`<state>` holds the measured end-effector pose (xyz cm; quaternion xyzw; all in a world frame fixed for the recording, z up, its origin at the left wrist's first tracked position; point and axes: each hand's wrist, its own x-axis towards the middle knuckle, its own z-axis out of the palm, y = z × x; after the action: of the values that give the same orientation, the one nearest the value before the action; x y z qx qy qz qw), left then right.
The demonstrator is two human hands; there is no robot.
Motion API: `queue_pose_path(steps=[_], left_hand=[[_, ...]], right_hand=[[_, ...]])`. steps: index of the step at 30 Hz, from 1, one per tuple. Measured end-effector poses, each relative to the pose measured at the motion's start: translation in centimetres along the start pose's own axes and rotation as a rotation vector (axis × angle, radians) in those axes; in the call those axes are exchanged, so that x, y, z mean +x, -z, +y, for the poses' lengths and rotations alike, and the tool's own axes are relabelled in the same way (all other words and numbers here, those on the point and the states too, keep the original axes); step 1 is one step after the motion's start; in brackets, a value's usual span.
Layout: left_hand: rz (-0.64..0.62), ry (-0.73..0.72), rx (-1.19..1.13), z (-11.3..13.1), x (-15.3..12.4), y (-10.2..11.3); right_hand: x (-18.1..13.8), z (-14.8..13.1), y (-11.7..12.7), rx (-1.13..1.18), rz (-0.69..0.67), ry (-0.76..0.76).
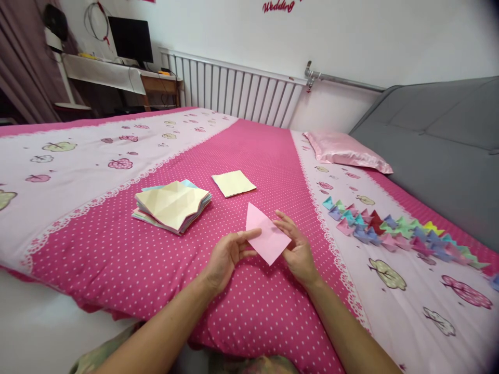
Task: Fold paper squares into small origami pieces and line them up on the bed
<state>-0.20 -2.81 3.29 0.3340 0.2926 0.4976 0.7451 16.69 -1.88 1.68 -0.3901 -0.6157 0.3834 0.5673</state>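
A pink folded paper (263, 235) is held just above the pink dotted bedspread (128, 259), pinched between both hands. My left hand (226, 255) grips its lower left edge with thumb and fingers. My right hand (296, 248) holds the right edge, fingers laid along the paper. A stack of creased coloured sheets (173, 205), pale yellow on top, lies to the left. A single folded yellow sheet (233, 183) lies beyond the hands.
A long row of several folded paper pieces (393, 228) in mixed colours runs along the bed's right side. A pink pillow (345, 150) lies at the back right beside a grey headboard (440, 140). A white radiator (237, 91) and a desk with a monitor (130, 39) stand behind.
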Motion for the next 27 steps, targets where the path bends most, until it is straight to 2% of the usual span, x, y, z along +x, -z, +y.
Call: queue_pose_path(steps=[4,14,23,27], left_hand=[[0.016,0.005,0.000,0.06,-0.02,-0.08],[0.023,-0.015,0.119,-0.07,-0.11,-0.08],[-0.006,-0.047,0.123,-0.03,-0.09,-0.03],[0.033,-0.072,0.269,0.00,-0.08,0.01]], right_hand=[[-0.09,0.24,0.05,-0.093,-0.012,0.018],[-0.10,0.48,0.23,-0.146,-0.003,0.030],[-0.11,0.33,0.14,-0.161,-0.032,0.024],[-0.16,0.09,0.04,-0.165,-0.073,0.030]])
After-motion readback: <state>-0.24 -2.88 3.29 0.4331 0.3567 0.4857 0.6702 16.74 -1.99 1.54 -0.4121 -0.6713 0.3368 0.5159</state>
